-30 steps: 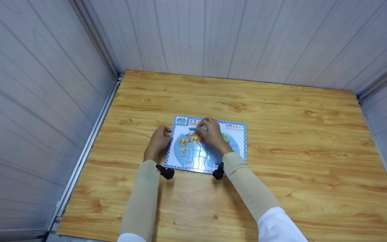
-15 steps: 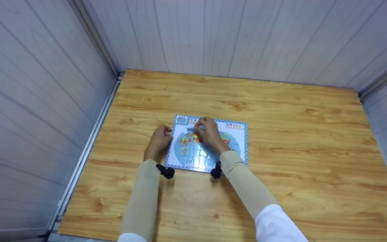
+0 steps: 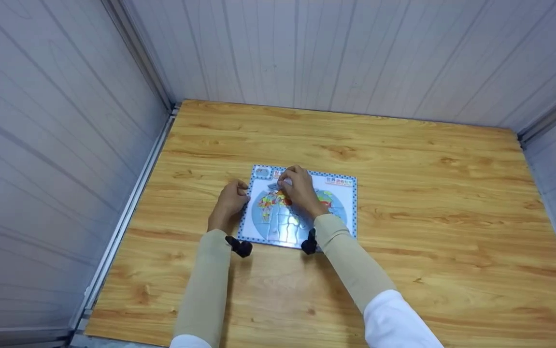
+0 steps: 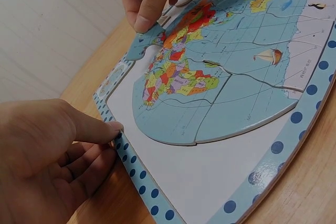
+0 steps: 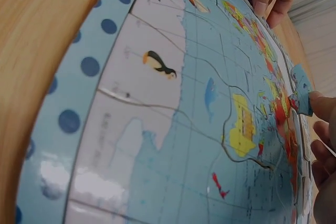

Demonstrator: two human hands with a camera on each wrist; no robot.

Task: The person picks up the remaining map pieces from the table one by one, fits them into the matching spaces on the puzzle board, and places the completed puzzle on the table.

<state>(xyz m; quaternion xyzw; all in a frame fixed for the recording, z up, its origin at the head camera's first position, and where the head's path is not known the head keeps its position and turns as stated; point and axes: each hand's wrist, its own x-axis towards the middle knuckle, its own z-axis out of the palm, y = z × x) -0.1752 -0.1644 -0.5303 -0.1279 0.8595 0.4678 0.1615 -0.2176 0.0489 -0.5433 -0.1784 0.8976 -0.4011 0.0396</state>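
Observation:
A world map jigsaw puzzle board (image 3: 354, 208) with a blue dotted border lies flat on the table. My right hand (image 3: 301, 188) is over its upper part and pinches a blue puzzle piece (image 5: 300, 90) between thumb and fingers. In the left wrist view that piece (image 4: 140, 45) is tilted at the map's upper edge, next to a white gap. My left hand (image 3: 231, 197) holds the board's left edge. Its thumb lies on the dotted border (image 4: 137, 165), with the other fingers curled beside and below the rim. Part of the map is hidden under my right hand.
The wooden table (image 3: 432, 217) extends around the board on all sides. Pale panel walls (image 3: 306, 53) stand behind it and at the left and right. A black wrist camera mount (image 3: 243, 248) sits on each sleeve, close to the board's front edge.
My right hand has shifted slightly left with the puzzle piece, which has turned to a different angle at the map's top. My left hand has stayed at the board's left edge.

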